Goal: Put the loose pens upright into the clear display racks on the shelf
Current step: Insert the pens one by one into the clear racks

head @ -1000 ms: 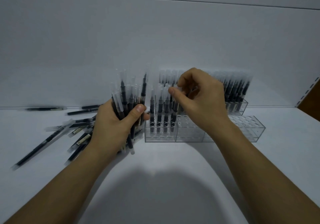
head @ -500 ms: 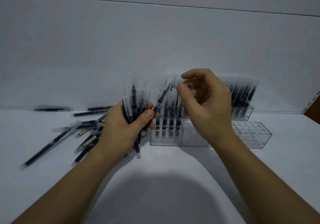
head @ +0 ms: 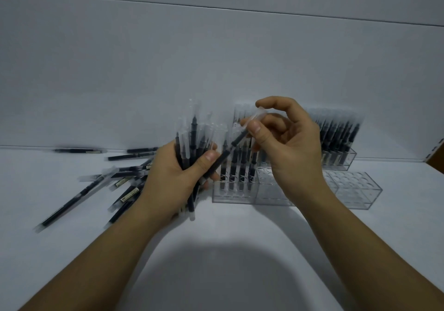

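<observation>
My left hand (head: 176,181) grips a bundle of black pens with clear caps (head: 192,137), held upright just left of the front clear rack (head: 237,196). My right hand (head: 286,144) pinches one pen (head: 228,152) by its clear cap; the pen slants down-left toward the bundle, its lower end near my left thumb. Several pens stand upright in the left end of the front rack. A further rack (head: 340,161) behind my right hand is full of upright pens. Loose pens (head: 120,178) lie scattered on the white shelf to the left.
An empty clear rack section (head: 355,190) with round holes sits at the right of the front row. The white back wall (head: 216,70) rises right behind the racks. A slotted shelf upright (head: 436,149) and a brown edge show at far right.
My right hand has left the rack's standing pens, taken one pen from the bundle by its cap and is drawing it up and right, slanted.
</observation>
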Motion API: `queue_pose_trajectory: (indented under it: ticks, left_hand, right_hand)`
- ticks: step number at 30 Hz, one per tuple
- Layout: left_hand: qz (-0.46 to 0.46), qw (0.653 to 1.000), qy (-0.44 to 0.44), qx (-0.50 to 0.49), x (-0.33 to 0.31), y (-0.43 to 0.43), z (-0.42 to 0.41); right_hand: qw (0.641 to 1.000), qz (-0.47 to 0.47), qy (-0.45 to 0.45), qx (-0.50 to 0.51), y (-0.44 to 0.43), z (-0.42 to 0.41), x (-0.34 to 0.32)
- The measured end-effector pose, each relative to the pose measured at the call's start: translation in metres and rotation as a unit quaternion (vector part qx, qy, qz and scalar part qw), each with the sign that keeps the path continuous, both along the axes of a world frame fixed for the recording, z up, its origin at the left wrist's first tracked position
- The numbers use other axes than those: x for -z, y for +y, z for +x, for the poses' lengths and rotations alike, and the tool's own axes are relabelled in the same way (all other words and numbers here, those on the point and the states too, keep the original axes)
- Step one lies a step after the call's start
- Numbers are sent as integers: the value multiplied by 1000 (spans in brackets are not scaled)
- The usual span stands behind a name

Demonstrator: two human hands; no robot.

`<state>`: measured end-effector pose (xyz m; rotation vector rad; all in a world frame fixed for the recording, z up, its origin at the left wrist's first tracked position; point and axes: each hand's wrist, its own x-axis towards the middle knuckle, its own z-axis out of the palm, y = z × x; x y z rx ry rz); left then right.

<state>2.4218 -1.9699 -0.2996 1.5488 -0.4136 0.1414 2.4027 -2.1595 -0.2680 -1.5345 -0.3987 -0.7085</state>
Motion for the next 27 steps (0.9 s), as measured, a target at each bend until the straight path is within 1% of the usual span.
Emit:
queue_pose_trajectory:
  ticks: [3, 5, 8, 15, 18, 23, 27]
  left_hand:
    - [-40, 997, 10, -58, 1, 6, 9]
    - [-59, 995, 17, -78, 1, 12, 15]
    - [-76, 993, 30, -82, 2, 16, 20]
    - [-69, 994, 27, -76, 0, 13, 17]
    - [-94, 992, 37, -69, -3, 11, 15]
    - [-127, 988, 66, -63, -5, 9, 12]
    - [-146, 984, 78, -69, -6, 9, 12]
  right_hand:
    - [999, -18, -31, 23, 1, -1, 0]
    - [997, -43, -43, 39, 2, -1, 2]
    - [994, -78, -49, 61, 3, 0, 6]
    - [986, -123, -55, 100, -1, 4, 8]
    - [979, -158, -60, 115, 0, 8, 6]
    - [955, -247, -84, 140, 7, 14, 2]
    - [911, -337, -124, 201, 10, 17, 9]
